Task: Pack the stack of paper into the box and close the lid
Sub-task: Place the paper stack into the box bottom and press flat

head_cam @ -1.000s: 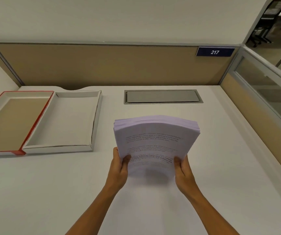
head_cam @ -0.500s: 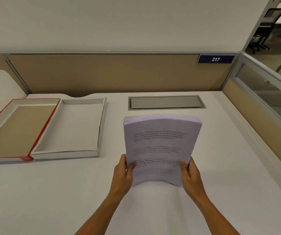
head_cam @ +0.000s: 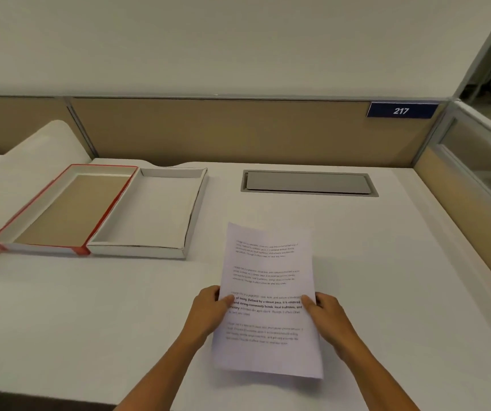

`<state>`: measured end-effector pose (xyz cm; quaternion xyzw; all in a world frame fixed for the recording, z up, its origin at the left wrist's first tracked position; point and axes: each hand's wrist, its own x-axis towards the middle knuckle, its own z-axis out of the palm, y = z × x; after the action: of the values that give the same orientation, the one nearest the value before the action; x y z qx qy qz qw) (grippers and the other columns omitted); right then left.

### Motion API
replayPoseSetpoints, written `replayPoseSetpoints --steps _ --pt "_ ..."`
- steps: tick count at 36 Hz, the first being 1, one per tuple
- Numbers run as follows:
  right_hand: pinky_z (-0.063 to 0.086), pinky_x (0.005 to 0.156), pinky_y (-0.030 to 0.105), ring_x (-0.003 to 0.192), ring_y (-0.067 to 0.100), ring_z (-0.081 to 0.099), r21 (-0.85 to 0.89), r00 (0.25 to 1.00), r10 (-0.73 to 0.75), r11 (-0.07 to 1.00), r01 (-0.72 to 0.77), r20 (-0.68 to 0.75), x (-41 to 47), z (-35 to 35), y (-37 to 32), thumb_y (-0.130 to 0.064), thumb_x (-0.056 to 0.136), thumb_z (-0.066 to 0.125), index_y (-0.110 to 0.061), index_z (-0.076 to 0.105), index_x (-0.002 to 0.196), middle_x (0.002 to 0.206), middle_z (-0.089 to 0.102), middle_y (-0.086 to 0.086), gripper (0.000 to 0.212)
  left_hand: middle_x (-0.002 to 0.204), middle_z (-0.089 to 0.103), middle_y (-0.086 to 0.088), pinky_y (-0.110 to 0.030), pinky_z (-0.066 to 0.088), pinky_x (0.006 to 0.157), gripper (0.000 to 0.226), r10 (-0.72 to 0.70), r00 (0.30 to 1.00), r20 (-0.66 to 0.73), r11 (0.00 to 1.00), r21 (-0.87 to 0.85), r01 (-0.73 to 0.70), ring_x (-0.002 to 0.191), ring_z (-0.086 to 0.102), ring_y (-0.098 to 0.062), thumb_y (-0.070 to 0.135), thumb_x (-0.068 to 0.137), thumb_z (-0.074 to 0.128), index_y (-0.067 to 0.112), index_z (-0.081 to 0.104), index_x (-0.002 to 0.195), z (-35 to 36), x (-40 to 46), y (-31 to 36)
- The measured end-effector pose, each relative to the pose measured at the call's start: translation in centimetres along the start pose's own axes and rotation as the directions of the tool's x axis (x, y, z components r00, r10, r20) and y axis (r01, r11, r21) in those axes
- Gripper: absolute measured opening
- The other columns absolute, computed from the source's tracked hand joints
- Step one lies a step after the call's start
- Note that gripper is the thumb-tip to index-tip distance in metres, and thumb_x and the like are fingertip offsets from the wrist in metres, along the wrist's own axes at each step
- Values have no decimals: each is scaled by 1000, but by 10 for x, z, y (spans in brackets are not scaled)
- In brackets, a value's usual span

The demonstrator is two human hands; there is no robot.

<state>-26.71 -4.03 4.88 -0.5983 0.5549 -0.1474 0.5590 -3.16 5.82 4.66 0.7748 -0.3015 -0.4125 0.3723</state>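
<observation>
While both hands grip the paper stack, everything else sits on the white counter (head_cam: 386, 277). Far left: red-edged lid (head_cam: 63, 209), upturned, brown inside, touching the white box (head_cam: 149, 215) just to its right; box open w/ nothing in it. Right of the box, nearer the person: stack of paper (head_cam: 268, 280), printed side up, text in approx four blocks, too small to read. Left hand (head_cam: 208, 310) pinches its left edge, thumb on top; right hand (head_cam: 327, 312) pinches the right edge, thumb on top. Stack looks to be lying flat or nearly so, can't tell if it touches the counter. Behind it, a grey cable hatch (head_cam: 308, 183) set in the counter. Far right on the tan partition (head_cam: 223, 129): blue sign "217" (head_cam: 401, 110).
</observation>
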Motion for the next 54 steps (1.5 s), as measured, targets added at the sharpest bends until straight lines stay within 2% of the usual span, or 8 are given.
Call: replayPoseSetpoints --steps 6,14,23,30,34,38,47,54 --pt "60 84 40 89 15 73 -22 999 -1 1000 2 37 4 12 -9 -33 101 48 -21 68 103 100 74 -7 23 100 74 0 -25 56 67 21 -61 997 -49 998 -32 59 84 73 -17 20 92 57 13 68 109 -10 -7 5" --pt "59 73 30 85 13 73 -18 999 -31 999 32 40 14 38 -40 -32 101 48 -22 68 101 97 74 -9 22 90 71 6 -18 50 56 11 -11 991 -131 1000 23 14 76 70 -11 26 94 57 21 65 100 -44 5 18" --pt "61 83 41 87 17 74 -25 999 -38 999 39 17 47 92 -97 -33 101 49 -21 69 100 97 75 -6 23 90 74 6 -19 51 56 11 43 990 -137 998 42 -38 75 71 -10 25 91 59 23 70 92 -120 44 27" --pt "58 68 30 86 16 74 3 998 -55 998 55 16 79 142 -159 -31 101 49 -22 69 100 98 76 -6 22 83 71 9 -19 50 53 10 71 990 -124 996 57 -64 72 70 -11 25 91 59 22 68 89 -193 90 41" --pt "62 76 37 87 20 75 45 999 -34 998 33 22 104 170 -196 -28 99 50 -20 71 95 95 77 -3 23 85 74 2 -25 55 59 11 43 991 -126 998 40 -39 76 72 -17 23 90 60 20 68 84 -233 126 47" --pt "60 65 30 85 18 75 83 999 -27 996 25 21 132 198 -228 -25 98 51 -23 69 90 96 77 -4 20 91 74 -4 -36 60 72 14 10 994 -108 1000 -6 -10 82 72 -24 23 91 58 14 68 93 -267 166 47" --pt "61 80 37 87 22 72 111 998 61 992 -61 4 200 257 -272 -24 97 52 -18 64 86 93 74 0 17 88 70 -6 -27 51 57 11 -36 993 -115 997 -70 28 75 68 -21 14 93 54 10 63 88 -319 241 43" --pt "59 88 45 92 28 72 70 988 154 986 -151 -31 239 281 -277 -24 93 53 -12 63 93 98 73 9 15 84 66 0 -23 45 49 13 -105 991 -86 991 -88 98 67 62 -14 15 97 50 8 61 101 -319 271 28"
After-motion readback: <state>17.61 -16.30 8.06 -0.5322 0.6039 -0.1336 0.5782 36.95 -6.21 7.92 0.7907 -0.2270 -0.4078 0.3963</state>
